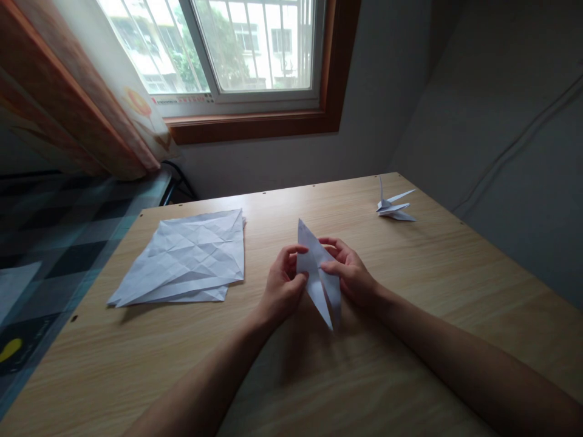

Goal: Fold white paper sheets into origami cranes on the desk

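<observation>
White folded paper (312,260) is gripped from both sides by two partly curled, pinching hands (285,285) (354,276).

I can read no text, brand or number from here. Along the lower window frame (268,105) I make out a strip of small print (182,99), too blurred to decipher. On the checked cloth (79,267) at far left I see a yellow shape (10,349); any lettering beside it is illegible.
</observation>
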Motion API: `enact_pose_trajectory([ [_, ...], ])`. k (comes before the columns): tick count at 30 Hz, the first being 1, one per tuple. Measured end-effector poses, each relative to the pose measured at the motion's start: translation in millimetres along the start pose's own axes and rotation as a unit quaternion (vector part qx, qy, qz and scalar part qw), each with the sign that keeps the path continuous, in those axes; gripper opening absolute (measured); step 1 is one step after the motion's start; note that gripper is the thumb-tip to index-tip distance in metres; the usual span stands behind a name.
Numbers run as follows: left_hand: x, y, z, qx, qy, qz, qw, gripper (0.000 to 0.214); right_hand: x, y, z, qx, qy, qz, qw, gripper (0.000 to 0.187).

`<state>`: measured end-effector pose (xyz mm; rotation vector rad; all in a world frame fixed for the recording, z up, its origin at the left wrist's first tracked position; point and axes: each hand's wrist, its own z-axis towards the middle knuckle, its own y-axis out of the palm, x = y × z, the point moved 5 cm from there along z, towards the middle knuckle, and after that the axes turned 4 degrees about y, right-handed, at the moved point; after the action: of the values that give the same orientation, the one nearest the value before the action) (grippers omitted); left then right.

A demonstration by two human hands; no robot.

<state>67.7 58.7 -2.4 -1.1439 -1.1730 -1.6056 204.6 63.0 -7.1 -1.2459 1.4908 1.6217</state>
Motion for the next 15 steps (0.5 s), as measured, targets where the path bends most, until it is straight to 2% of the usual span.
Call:
enact_pose_trajectory([
  [5, 0.5, -0.3, 0.1, -0.006, -0.01, 0.007, 1.0, 0.036, 1.0, 0.9, 0.8, -0.045, 0.012, 0.04, 0.998, 0.055],
  [11, 4.2, -1.2, -0.7, 0.014, -0.017, 0.005, 1.0, 0.033, 0.8, 0.6, 1.4, -0.07, 0.002, 0.031, 0.997, 0.043],
  [15, 3.0, -4.5, -0.1, 0.049, -0.018, -0.009, 0.999, 0.035, 1.0, 2.2, 0.7, -0.083, 0.014, 0.016, 0.996, 0.044],
])
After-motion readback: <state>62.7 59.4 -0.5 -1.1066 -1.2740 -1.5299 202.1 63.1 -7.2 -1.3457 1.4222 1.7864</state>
